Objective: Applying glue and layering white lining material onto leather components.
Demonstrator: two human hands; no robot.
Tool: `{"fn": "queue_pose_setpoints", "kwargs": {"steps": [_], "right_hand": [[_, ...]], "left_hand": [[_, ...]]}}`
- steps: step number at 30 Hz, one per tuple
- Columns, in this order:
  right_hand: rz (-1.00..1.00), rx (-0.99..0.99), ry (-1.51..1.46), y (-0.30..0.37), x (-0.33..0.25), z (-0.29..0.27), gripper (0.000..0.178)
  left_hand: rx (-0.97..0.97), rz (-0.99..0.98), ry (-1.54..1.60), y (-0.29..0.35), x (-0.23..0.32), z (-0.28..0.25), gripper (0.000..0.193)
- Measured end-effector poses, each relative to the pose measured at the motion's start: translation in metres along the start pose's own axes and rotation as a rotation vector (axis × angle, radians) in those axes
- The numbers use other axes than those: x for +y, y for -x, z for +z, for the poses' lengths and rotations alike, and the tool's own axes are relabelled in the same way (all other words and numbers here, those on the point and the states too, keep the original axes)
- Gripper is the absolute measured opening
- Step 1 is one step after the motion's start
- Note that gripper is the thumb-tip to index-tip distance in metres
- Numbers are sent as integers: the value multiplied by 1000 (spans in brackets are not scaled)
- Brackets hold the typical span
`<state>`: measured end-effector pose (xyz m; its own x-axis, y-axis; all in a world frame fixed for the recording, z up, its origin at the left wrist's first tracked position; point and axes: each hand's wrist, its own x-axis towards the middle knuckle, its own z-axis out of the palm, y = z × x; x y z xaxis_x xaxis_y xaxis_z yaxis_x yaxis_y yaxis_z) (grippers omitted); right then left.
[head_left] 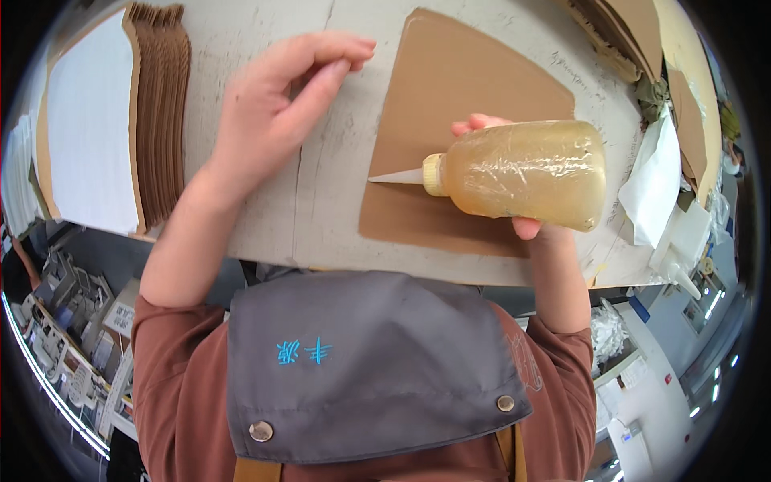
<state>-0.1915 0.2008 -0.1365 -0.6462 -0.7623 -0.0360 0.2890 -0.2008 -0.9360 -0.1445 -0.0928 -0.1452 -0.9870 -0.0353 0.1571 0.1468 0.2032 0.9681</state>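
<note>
While the right hand (pixel 514 181) grips the glue bottle (pixel 522 173) sideways at centre right, nozzle over the brown card sheet (pixel 458 88), glue could dribble astray; the left hand (pixel 277 96) hovers loosely pinched, empty, upper left

One glue bottle (pixel 522 173), one cardboard sheet (pixel 458 96), perhaps two cardboard stacks (pixel 161 112)

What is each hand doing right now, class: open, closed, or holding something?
Left hand: holds nothing, fingers loosely curled above the table.
Right hand: closed around the glue bottle, nozzle pointing left over the brown cardboard sheet.
</note>
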Motion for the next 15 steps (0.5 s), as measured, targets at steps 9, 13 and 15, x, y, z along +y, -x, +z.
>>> {"fn": "queue_pose_setpoints", "kwargs": {"steps": [9,13,15], "right_hand": [[-33,-114,3,21,15,9,106],[27,-118,17,26,8,13,106],[-10,-113,-82,29,7,13,103]], "left_hand": [[-40,26,55,0,-5,-4,22],[-61,33,66,1,-6,-5,23],[-77,71,62,-1,-1,-5,23]]}}
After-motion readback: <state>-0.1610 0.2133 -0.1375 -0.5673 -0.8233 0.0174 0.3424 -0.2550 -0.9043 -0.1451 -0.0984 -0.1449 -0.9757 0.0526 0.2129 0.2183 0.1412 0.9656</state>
